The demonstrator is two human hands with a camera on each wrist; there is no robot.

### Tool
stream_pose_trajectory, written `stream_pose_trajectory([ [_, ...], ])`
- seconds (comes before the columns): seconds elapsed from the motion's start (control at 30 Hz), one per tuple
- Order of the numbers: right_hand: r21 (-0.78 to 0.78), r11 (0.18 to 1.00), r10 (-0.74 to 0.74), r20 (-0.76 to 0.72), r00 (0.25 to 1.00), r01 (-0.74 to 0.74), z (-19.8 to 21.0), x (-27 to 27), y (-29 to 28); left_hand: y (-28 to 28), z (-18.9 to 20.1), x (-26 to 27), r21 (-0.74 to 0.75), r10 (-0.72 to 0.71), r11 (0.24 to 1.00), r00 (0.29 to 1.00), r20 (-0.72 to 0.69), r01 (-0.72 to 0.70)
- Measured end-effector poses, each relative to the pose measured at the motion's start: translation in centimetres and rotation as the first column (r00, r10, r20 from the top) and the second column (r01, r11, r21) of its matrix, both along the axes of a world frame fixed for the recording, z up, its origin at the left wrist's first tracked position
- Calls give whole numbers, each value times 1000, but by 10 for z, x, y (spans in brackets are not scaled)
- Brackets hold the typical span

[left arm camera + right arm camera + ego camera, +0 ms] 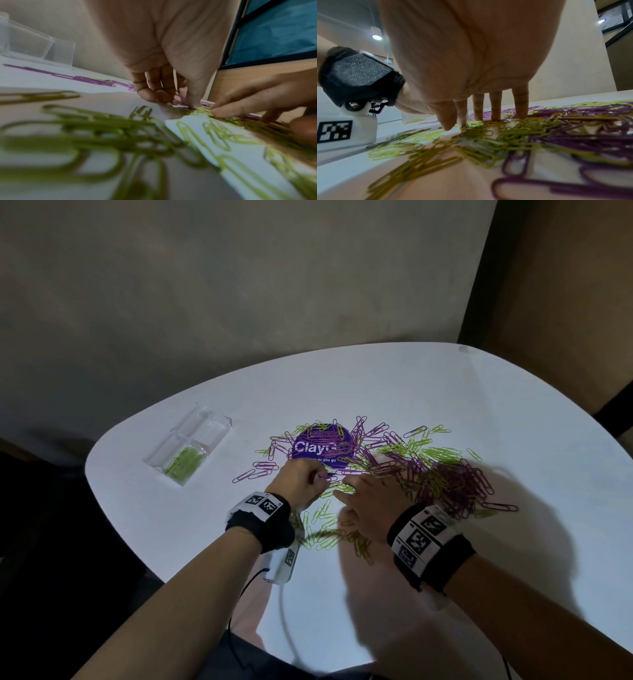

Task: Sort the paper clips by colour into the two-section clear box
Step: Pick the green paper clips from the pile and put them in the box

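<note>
Purple and green paper clips lie mixed across the white table (445,378), with a dense purple heap (459,487) at the right and loose green clips (325,534) between my wrists. The clear two-section box (205,422) stands at the left; its near section holds green clips (181,462), and its far section looks empty. My left hand (323,475) has its fingers curled, pinching a purple clip (180,98) against the table. My right hand (349,487) is just beside it, with straight fingers (495,108) whose tips rest on green clips (510,129).
A round purple sticker (308,450) with white lettering lies under the far side of the clip pile. The table edge curves close to the box at the left. A white wrist camera (346,129) sits low on the table near the green clips.
</note>
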State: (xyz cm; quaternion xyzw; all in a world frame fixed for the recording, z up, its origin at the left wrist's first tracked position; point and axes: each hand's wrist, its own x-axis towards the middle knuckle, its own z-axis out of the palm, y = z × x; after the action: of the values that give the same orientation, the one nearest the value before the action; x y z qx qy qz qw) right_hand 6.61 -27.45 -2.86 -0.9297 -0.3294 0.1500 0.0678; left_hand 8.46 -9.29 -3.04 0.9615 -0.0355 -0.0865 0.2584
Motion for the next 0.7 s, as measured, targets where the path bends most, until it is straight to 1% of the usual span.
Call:
stream_pose_trajectory([
  [0.13,-11,1000,15,-41,999,-16,-2,3,-6,8,-2,3,-16,33,999,999,11,-33],
  [0.23,-13,1000,21,-32,999,-22,-4,4,-14,20,-2,6,23,44,999,998,37,-45],
  [0.3,2,1000,20,-7,1000,-20,-6,6,-20,25,-2,6,66,45,997,996,78,-50],
  [0.37,35,999,3,-25,1000,-2,-4,9,-26,27,-2,3,99,45,993,984,174,-63],
  [0.4,57,998,-15,-50,999,18,-2,10,-28,25,-2,0,111,5,993,971,240,-33],
  [0.43,69,997,-39,-62,997,43,1,12,-31,20,-2,-4,127,-80,991,952,295,44],
  [0.47,76,995,-65,-54,996,69,3,15,-35,13,-3,-9,145,-194,977,928,318,154],
  [0.53,71,992,-105,-40,994,108,4,20,-40,-5,-8,-17,160,-405,914,866,293,373],
  [0.57,53,992,-110,-48,993,113,4,22,-42,-14,-11,-21,179,-478,878,838,264,444],
  [0.63,5,995,-102,-47,994,102,2,24,-48,-25,-14,-26,226,-543,836,814,208,500],
  [0.7,-36,993,-113,-30,993,112,2,24,-53,-21,-16,-30,252,-550,828,814,186,502],
])
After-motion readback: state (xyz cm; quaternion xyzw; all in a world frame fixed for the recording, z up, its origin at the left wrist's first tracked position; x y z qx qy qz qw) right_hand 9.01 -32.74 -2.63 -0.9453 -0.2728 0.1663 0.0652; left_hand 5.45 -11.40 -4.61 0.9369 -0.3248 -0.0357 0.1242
